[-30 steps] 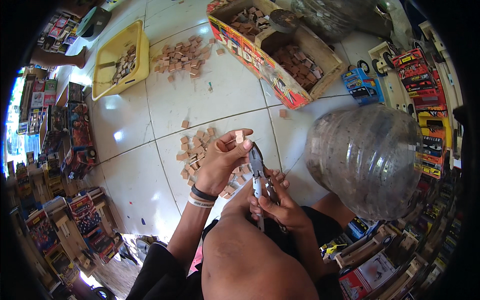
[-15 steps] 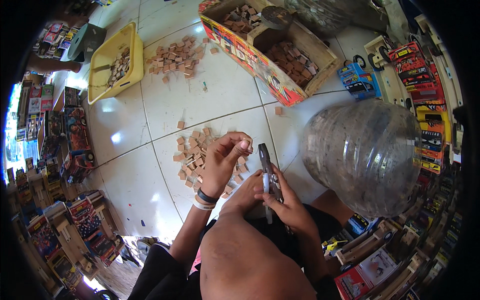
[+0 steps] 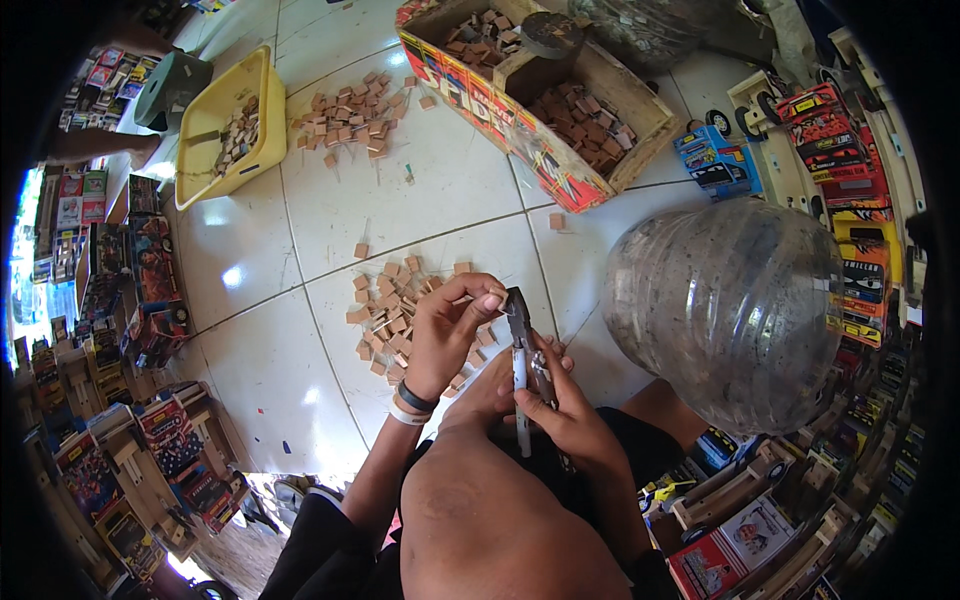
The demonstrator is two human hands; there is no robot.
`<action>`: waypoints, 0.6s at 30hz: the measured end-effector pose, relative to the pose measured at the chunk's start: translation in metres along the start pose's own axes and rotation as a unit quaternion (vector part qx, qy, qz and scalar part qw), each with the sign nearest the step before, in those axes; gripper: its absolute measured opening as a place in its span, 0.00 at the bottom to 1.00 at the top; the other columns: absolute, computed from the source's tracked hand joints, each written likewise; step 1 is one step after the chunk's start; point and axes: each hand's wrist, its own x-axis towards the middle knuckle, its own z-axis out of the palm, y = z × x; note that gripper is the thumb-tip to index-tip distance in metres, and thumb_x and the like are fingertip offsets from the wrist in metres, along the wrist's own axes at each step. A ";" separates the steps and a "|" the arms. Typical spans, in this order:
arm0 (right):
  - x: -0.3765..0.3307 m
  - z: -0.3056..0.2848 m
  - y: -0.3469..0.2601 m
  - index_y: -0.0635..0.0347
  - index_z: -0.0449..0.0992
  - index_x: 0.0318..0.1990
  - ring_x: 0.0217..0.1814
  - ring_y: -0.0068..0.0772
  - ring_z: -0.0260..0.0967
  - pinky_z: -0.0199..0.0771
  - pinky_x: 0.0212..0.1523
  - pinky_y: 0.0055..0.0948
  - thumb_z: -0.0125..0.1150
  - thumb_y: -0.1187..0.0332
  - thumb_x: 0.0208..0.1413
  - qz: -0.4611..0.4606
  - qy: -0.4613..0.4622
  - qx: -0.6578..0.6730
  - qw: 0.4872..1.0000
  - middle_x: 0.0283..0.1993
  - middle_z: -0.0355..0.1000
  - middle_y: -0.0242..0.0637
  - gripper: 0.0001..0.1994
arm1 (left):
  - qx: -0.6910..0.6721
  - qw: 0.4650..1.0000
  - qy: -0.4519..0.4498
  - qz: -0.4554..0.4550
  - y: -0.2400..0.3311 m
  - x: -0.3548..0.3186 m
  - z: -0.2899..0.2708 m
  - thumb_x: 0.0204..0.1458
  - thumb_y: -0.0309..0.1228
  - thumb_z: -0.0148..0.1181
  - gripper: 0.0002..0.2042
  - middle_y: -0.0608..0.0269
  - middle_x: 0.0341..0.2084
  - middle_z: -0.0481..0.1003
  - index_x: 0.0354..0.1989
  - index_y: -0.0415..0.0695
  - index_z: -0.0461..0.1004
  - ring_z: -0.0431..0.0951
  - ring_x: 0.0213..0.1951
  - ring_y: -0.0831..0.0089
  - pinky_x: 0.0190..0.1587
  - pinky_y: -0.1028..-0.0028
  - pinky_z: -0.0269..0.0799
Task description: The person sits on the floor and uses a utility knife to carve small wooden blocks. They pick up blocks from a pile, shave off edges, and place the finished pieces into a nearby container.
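My right hand (image 3: 565,400) is wrapped round dark pliers (image 3: 520,325) with pale handle grips, their jaws pointing up and away from me. At the jaw tips, my left hand (image 3: 445,325) pinches a thin wire (image 3: 506,312) between thumb and forefinger; whatever else sits in that pinch is hidden by the fingers. Just beyond and left of this hand lies a loose pile of small brown wooden blocks (image 3: 388,300), some with thin wires sticking out. My bare raised knee (image 3: 465,490) is below both hands.
A big clear plastic jug (image 3: 720,310) lies at the right. Beyond are a divided wooden box (image 3: 640,165) of blocks, another block pile (image 3: 350,120) and a yellow tub (image 3: 275,125). Wooden toy trucks (image 3: 190,450) line both sides. Another person's hand (image 3: 140,150) is at far left.
The pliers have turned more upright and moved left, so their jaws now meet the wire at my left fingertips. My left hand has dipped slightly. The other person's hand has shifted.
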 end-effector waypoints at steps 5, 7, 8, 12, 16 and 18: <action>0.002 0.002 -0.001 0.49 0.42 0.84 0.58 0.34 0.76 0.81 0.57 0.39 0.56 0.71 0.74 -0.014 0.013 -0.051 0.999 0.59 0.70 0.43 0.38 | 0.035 0.999 0.003 0.028 0.002 0.000 -0.001 0.64 0.22 0.66 0.06 0.63 0.43 0.82 0.47 0.34 0.81 0.81 0.47 0.76 0.55 0.73 0.78; 0.001 0.002 -0.002 0.48 0.40 0.85 0.54 0.35 0.77 0.81 0.56 0.39 0.55 0.72 0.75 0.004 0.011 -0.042 0.999 0.56 0.72 0.43 0.39 | 0.033 0.999 0.002 0.034 0.002 0.000 -0.001 0.64 0.21 0.66 0.06 0.62 0.43 0.83 0.47 0.34 0.82 0.81 0.47 0.76 0.55 0.73 0.78; 0.001 0.001 -0.003 0.48 0.39 0.85 0.53 0.35 0.77 0.81 0.56 0.39 0.55 0.72 0.75 0.014 0.008 -0.038 0.999 0.56 0.72 0.43 0.39 | 0.026 0.999 0.001 0.038 0.002 0.000 -0.001 0.64 0.21 0.66 0.06 0.62 0.43 0.83 0.47 0.34 0.82 0.81 0.47 0.76 0.55 0.73 0.78; 0.001 0.002 -0.001 0.54 0.51 0.81 0.52 0.32 0.76 0.81 0.56 0.36 0.56 0.70 0.75 0.008 0.016 -0.026 1.000 0.52 0.74 0.40 0.32 | 0.022 0.999 0.002 0.040 0.001 0.000 -0.002 0.64 0.21 0.66 0.06 0.62 0.43 0.83 0.47 0.34 0.81 0.81 0.47 0.76 0.55 0.73 0.78; 0.009 -0.005 0.011 0.60 0.69 0.65 0.46 0.29 0.76 0.79 0.52 0.31 0.58 0.67 0.74 0.067 0.027 -0.035 0.997 0.43 0.76 0.35 0.17 | 0.041 0.997 -0.008 0.069 -0.002 -0.002 -0.003 0.64 0.21 0.66 0.06 0.62 0.42 0.84 0.47 0.34 0.81 0.82 0.46 0.76 0.55 0.73 0.78; 0.011 -0.009 0.023 0.61 0.74 0.57 0.42 0.27 0.76 0.78 0.50 0.30 0.59 0.66 0.74 0.089 0.050 -0.032 0.994 0.40 0.76 0.33 0.11 | 0.048 0.996 -0.020 0.074 -0.004 -0.003 -0.005 0.64 0.21 0.66 0.06 0.62 0.42 0.84 0.48 0.34 0.81 0.82 0.46 0.77 0.54 0.74 0.79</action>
